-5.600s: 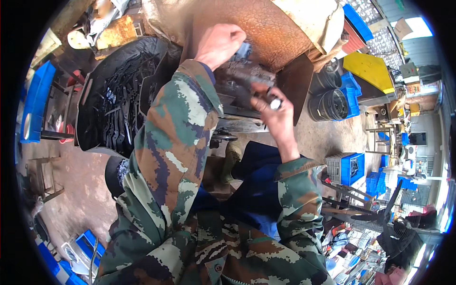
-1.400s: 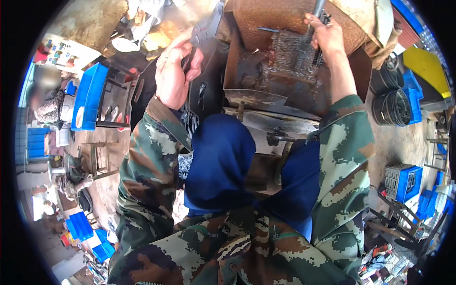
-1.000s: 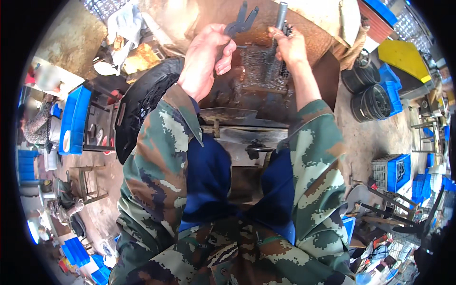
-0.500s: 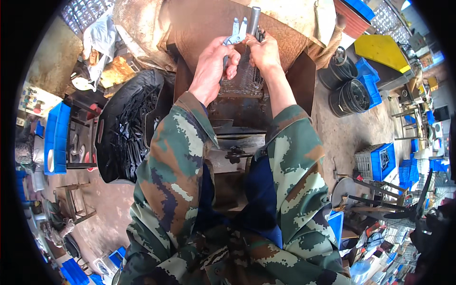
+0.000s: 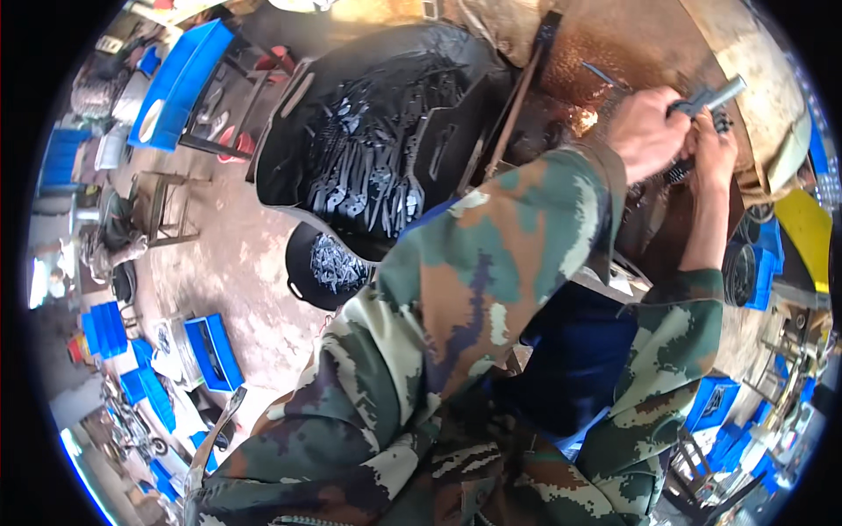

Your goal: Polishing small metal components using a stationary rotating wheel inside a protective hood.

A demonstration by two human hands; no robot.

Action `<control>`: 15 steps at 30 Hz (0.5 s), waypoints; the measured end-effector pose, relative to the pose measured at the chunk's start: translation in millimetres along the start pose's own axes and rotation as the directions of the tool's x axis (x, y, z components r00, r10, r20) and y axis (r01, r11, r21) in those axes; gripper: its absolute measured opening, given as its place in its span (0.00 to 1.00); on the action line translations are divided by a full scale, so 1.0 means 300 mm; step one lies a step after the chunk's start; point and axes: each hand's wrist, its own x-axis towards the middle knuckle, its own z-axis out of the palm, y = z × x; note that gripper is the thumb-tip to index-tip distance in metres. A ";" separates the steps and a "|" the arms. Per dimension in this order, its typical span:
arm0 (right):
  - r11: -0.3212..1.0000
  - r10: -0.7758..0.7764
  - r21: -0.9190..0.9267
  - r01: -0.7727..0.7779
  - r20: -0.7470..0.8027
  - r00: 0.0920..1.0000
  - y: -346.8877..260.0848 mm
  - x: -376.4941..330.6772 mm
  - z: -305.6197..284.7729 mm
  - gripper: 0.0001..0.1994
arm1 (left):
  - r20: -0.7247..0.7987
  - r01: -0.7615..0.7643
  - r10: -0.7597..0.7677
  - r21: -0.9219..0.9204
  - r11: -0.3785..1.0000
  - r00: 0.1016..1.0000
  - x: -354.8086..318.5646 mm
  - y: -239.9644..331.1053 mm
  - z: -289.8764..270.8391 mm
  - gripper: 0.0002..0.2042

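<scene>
Head view: both hands were up at far right over a rusty brown metal work surface (image 5: 631, 44). Left hand (image 5: 647, 131) was clenched around a dark metal part (image 5: 693, 101), knuckles toward the camera. Right hand (image 5: 715, 149) sat just beside it, touching, fingers curled onto the same piece; a grey metal rod (image 5: 726, 89) stuck out above the hands. Exact finger grip on the rod was hard to tell. Camouflage sleeves (image 5: 491, 254) filled the centre. Left of the arms lay a black sack of metal parts (image 5: 377, 149), a smaller black bag (image 5: 326, 263) nearer. A blue crate (image 5: 180, 79) stood far left.
</scene>
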 end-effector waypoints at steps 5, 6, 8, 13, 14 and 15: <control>0.997 -0.006 -0.083 0.003 -0.035 0.999 -0.029 -0.016 -0.022 0.11 | -0.047 0.050 -0.044 0.149 0.988 0.998 -0.023 0.049 0.003 0.09; 0.995 -0.002 -0.095 -0.003 -0.054 0.999 -0.030 -0.007 -0.048 0.13 | -0.047 0.043 -0.036 0.165 0.985 0.998 -0.027 0.060 0.010 0.09; 0.998 0.035 -0.059 -0.037 -0.047 0.998 -0.027 -0.012 -0.017 0.17 | -0.075 0.057 -0.041 0.220 0.974 0.996 -0.026 0.057 -0.015 0.11; 0.996 0.087 -0.003 -0.087 -0.007 0.996 -0.019 -0.016 0.007 0.20 | -0.105 0.086 -0.056 0.317 0.945 0.993 -0.004 0.044 -0.046 0.12; 0.997 0.082 0.001 -0.082 0.003 0.997 -0.031 -0.019 0.008 0.20 | -0.099 0.107 -0.082 0.283 0.953 0.992 -0.002 0.051 -0.045 0.12; 0.997 0.082 -0.006 -0.082 0.005 0.997 -0.027 -0.009 -0.003 0.20 | -0.093 0.128 -0.108 0.250 0.960 0.990 -0.002 0.056 -0.047 0.12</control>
